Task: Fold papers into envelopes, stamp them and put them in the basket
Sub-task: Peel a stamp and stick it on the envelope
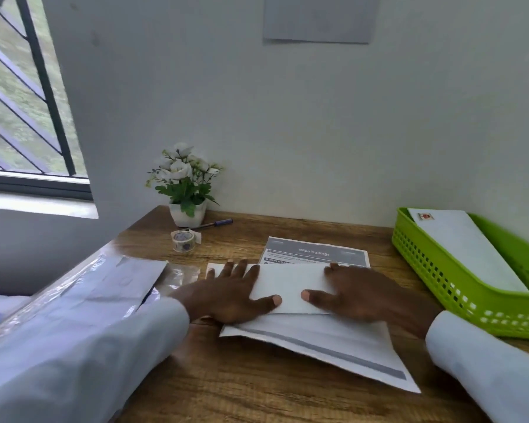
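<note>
A folded white paper lies flat on the wooden desk, on top of other printed sheets. My left hand presses flat on its left part, fingers spread. My right hand presses flat on its right part, thumb pointing inward. Another printed sheet with a grey header shows just behind the folded one. At the right stands a green plastic basket holding a white envelope with a small red stamp in its corner.
A clear plastic pack of envelopes lies at the left under my left sleeve. A tape roll, a pen and a small white pot of flowers stand at the back left by the wall. A window is at far left.
</note>
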